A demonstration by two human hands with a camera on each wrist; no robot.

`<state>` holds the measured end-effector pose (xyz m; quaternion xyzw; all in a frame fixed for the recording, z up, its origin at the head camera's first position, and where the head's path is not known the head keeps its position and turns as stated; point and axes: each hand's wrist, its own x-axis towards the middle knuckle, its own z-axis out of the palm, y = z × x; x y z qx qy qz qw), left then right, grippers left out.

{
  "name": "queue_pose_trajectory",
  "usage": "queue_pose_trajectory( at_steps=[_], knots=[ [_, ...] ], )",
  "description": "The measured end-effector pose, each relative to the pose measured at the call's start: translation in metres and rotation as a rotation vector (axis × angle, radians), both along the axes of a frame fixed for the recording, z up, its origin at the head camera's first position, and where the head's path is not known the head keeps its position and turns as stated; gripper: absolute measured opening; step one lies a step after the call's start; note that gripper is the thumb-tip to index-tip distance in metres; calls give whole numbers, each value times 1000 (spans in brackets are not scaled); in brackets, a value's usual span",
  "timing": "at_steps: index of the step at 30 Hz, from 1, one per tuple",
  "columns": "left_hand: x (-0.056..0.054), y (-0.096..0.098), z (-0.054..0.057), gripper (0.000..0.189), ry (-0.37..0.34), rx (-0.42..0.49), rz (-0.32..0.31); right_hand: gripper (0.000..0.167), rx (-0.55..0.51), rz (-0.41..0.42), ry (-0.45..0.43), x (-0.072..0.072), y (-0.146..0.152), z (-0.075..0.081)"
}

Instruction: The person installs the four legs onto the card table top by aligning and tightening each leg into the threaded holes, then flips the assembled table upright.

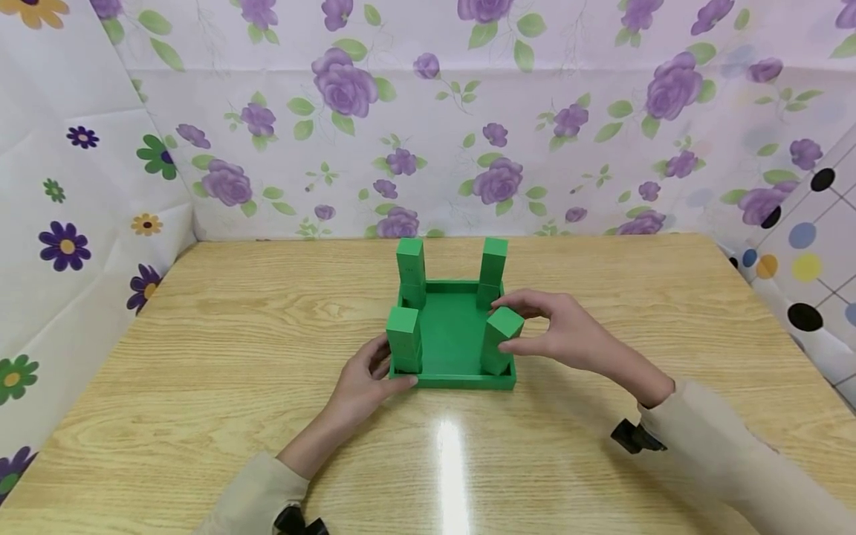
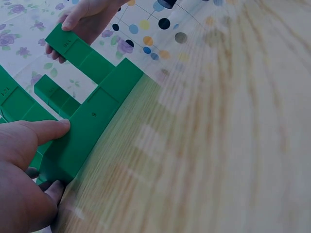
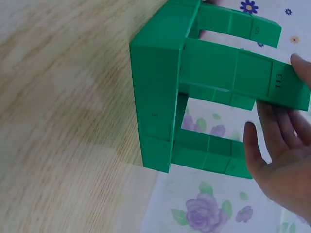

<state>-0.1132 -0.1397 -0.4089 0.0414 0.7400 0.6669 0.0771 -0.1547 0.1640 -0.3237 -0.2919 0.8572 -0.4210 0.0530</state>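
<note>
A square green tray (image 1: 461, 382) with low walls lies on the table, a tall green block stack at each corner. At its near left corner my left hand (image 1: 364, 379) holds the tray, thumb on the front wall and fingers round the left side, beside the near left stack (image 1: 404, 342). My right hand (image 1: 568, 331) grips the upper part of the near right stack (image 1: 500, 345) between thumb and fingers. That stack looks slightly turned and tilted; its top block (image 3: 257, 77) bears a printed number. The back left stack (image 1: 411, 269) and back right stack (image 1: 493, 264) stand upright, untouched.
The wood-grain table (image 1: 254, 319) runs out on both sides of the tray. Behind it hangs a floral sheet (image 1: 401, 111), with patterned sheets at left and right. Light glares off the tabletop in front of the tray.
</note>
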Motion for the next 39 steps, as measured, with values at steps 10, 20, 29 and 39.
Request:
queue_pose_trajectory(
  at_steps=[10,20,29,39],
  knots=[
    [0,0,0,78,-8,-2,3,42,-26,-109,172,12,-10,-2],
    [1,0,0,78,-1,2,1,45,2,-187,316,17,-17,-5],
    [0,-1,0,78,18,-4,-4,43,10,-216,261,18,-21,-5],
    [0,-1,-1,75,12,8,-5,56,-165,102,-145,1,-4,-10]
  ],
)
